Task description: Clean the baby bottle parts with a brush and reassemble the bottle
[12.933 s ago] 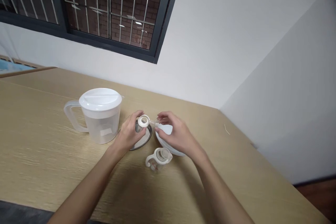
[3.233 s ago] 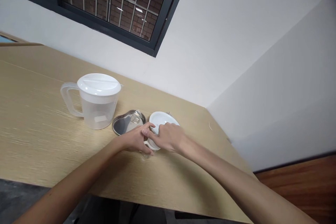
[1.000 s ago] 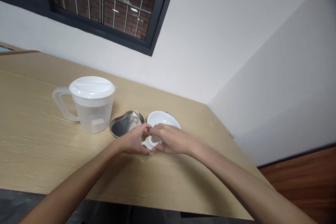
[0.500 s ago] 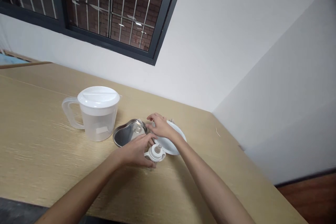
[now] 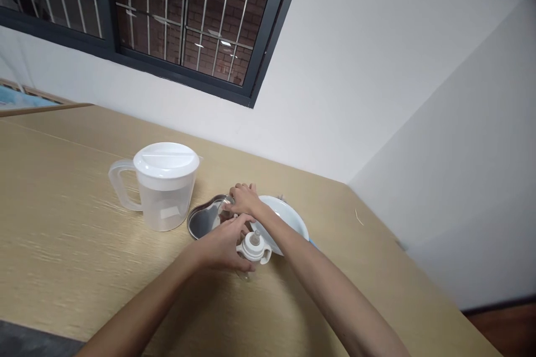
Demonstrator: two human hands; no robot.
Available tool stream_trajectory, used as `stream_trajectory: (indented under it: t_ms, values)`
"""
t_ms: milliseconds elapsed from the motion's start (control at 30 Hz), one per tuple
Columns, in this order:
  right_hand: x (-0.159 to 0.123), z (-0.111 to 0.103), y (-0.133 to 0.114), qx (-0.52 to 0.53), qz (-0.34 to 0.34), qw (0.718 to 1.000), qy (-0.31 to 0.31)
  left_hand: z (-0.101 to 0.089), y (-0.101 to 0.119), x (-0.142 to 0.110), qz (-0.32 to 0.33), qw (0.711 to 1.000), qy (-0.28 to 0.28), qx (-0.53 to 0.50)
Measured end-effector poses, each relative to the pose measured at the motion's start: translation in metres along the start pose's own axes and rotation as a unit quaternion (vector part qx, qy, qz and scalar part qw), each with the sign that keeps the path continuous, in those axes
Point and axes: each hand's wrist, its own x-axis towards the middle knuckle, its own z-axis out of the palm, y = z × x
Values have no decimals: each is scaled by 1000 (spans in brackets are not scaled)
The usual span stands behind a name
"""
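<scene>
My left hand (image 5: 228, 242) is wrapped around a baby bottle (image 5: 254, 244) with a white collar, side handles and a clear nipple on top. The lower part of the bottle is mostly hidden by my fingers. Above it, my right hand (image 5: 245, 199) reaches over the right end of a shiny kidney-shaped metal tray (image 5: 202, 222). Its thumb and fingers close around a clear cap (image 5: 225, 204), partly covered by the hand. A white bowl (image 5: 293, 220) sits just right of both hands, partly behind my right forearm.
A clear pitcher (image 5: 165, 201) with a white lid stands left of the tray, handle to the left. Something blue (image 5: 313, 242) shows beside the bowl's right edge. A thin pale strip (image 5: 359, 217) lies farther right on the wooden table (image 5: 84, 223). Walls and a barred window border the back.
My right hand has shifted left from the bowl side onto the clear cap at the tray's end. My left hand still grips the bottle. The whole view has shifted slightly.
</scene>
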Motion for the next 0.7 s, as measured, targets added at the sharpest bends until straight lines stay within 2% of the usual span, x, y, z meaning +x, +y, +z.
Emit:
stream_trajectory:
  t_ms: [100, 233, 300, 367, 433, 533, 633, 700]
  values:
    - [-5, -13, 6, 37, -9, 999, 17, 0, 0, -1, 3, 1000, 5, 5]
    - [-30, -48, 25, 122, -20, 992, 21, 1, 1, -3, 4, 1000, 7, -9]
    - [-53, -70, 33, 257, -33, 965, 49, 2, 1, -3, 0, 1000, 2, -22]
    - [-80, -93, 37, 310, -40, 948, 53, 4, 2, -2, -2, 1000, -2, -29]
    - [-108, -114, 36, 306, -45, 950, 35, 6, 2, -2, 2, 999, -8, -34]
    - [-143, -135, 28, 247, -49, 967, -35, 8, 2, -1, 9, 999, -14, -46]
    - [-162, -141, 13, 156, -31, 984, -80, 9, 1, 0, 4, 998, -17, -58]
    - [-167, -137, 3, 131, -47, 986, -89, 10, 1, 1, 0, 998, -17, -57]
